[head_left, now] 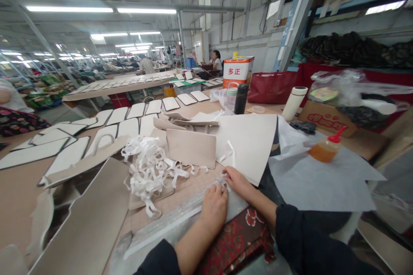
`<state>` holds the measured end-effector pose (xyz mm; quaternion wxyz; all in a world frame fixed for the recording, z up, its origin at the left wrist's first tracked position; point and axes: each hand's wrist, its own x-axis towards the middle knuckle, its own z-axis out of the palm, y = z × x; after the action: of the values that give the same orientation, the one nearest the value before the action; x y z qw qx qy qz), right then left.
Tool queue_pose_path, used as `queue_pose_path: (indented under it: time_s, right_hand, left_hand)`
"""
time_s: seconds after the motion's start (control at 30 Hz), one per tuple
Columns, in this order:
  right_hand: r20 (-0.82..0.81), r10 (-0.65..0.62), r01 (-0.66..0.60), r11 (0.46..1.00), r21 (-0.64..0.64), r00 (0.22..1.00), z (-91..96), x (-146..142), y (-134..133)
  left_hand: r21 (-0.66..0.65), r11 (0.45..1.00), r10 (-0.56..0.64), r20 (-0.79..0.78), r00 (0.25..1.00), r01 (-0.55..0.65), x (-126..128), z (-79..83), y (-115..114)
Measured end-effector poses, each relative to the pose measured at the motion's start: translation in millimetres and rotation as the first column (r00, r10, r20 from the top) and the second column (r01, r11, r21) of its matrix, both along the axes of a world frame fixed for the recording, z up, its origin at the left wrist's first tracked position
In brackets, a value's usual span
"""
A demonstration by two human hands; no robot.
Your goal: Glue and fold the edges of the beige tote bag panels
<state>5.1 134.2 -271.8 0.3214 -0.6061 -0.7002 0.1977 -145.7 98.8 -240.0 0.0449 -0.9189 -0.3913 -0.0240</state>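
My left hand [214, 204] rests at the table's near edge, its fingers curled down on clear plastic sheeting. Just beyond it, my right hand [238, 181] is closed in a pinch, with its fingertips close to those of the left. Whatever is between the fingers is too small or hidden to make out. Under both hands lies the clear plastic sheet [161, 228], crossed by a white strip. A pile of white tape strips [148, 167] is to the left. Beyond my hands, a beige panel [192, 148] lies beside a larger pale sheet [247, 144] with a loose white strip on it.
Beige curved pieces [87, 219] stack at the left front. White dark-edged panels [127, 129] lie in rows behind. At right are a glue bottle [325, 148] with red tip, a black flask [241, 99], a cream flask [294, 103] and a cardboard box [325, 118].
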Motion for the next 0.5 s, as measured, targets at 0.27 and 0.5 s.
queue_pose_path:
  time_s: [0.27, 0.5]
  right_hand:
    - [0.041, 0.095, -0.097, 0.994, 0.055, 0.995, 4.7, -10.5, -43.9]
    - [0.189, 0.272, -0.307, 0.933, 0.19, 0.944, -24.7, 3.0, -57.4]
  left_hand:
    - [-0.164, 0.975, 0.17, 0.111, 0.979, -0.151, -10.1, 4.3, 3.2]
    - [-0.038, 0.997, -0.069, 0.044, 0.997, 0.071, -16.7, -10.5, -6.9]
